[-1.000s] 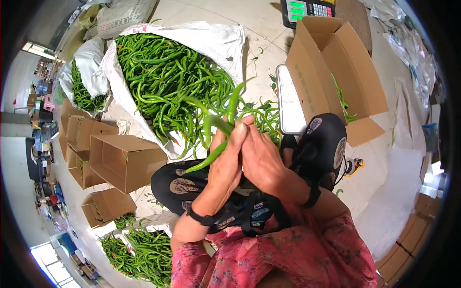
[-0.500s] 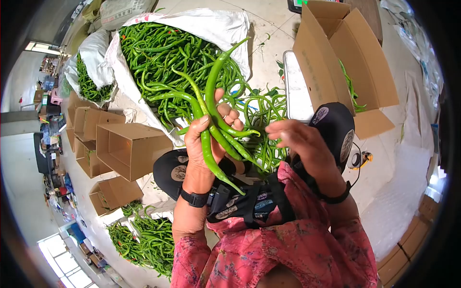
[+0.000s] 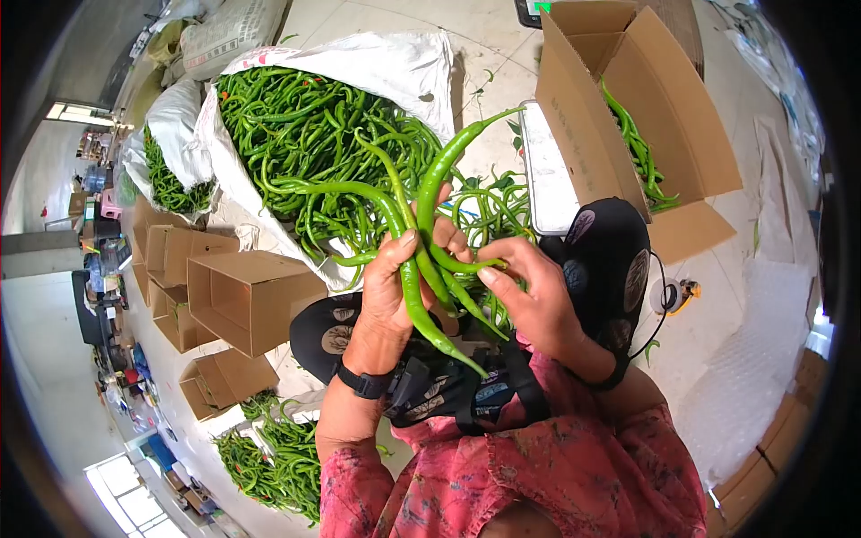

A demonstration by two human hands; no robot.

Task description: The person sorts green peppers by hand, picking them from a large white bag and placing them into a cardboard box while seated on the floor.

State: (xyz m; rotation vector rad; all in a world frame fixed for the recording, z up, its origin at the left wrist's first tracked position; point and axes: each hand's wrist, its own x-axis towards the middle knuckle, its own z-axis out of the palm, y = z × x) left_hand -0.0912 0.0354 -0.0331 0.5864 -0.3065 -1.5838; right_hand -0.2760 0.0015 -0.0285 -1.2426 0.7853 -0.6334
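Observation:
Several long green peppers (image 3: 414,291) are gripped in my left hand (image 3: 395,278), which wears a black wristband; their curved ends fan out above and below the fist. My right hand (image 3: 536,300) pinches the tip of one of these peppers between thumb and fingers, just right of my left hand. Behind them lies a large heap of green peppers (image 3: 305,134) in an open white sack (image 3: 395,58). More peppers (image 3: 502,211) are spread on the floor at the sack's right side.
At the upper right an open cardboard box (image 3: 583,134) holds some peppers, beside a white tray (image 3: 549,170). Empty-looking boxes (image 3: 256,300) stand at the left. Another pepper pile (image 3: 282,457) lies lower left. A tape measure (image 3: 689,289) is on the floor at right.
My right hand has moved left and closed on a pepper tip. My left hand and its peppers have shifted slightly right. The view has tilted a little.

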